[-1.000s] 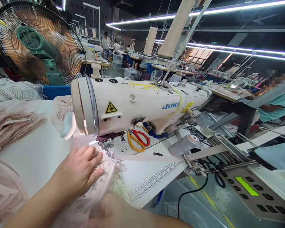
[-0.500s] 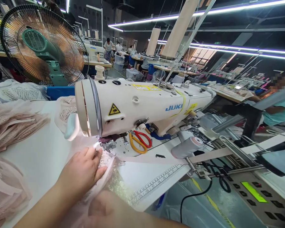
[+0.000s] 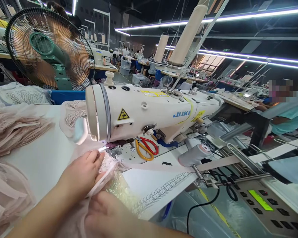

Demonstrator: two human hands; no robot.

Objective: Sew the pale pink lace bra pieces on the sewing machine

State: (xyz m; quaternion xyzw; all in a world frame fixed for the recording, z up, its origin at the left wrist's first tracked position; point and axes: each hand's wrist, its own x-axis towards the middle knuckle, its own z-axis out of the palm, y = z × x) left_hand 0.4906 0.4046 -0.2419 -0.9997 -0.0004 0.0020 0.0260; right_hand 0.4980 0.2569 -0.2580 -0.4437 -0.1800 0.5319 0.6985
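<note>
My left hand [image 3: 83, 170] lies on pale pink lace fabric [image 3: 108, 165] beside the needle area of a white sewing machine [image 3: 129, 114]. Its fingers are stretched and press the cloth down, with a small white piece at the fingertips that I cannot make out. Lower down, my right hand [image 3: 106, 211] has its fingers closed on the near edge of the same fabric, which drapes toward me. Under the machine arm, orange-and-red-handled scissors [image 3: 145, 148] lie on the bed. The needle itself is hidden.
Piles of pink lace pieces [image 3: 17, 125] lie at the left. A ruler strip [image 3: 164, 190] marks the table's front edge, with a grey thread spool [image 3: 195, 154] and a control box [image 3: 265, 206] to the right. A fan [image 3: 51, 49] stands behind. A person in a light teal top [image 3: 290, 115] sits far right.
My right hand has moved slightly left and up, and the fabric edge is now lifted and folded beside my left thumb. My left hand has shifted a little left. The view has tilted slightly.
</note>
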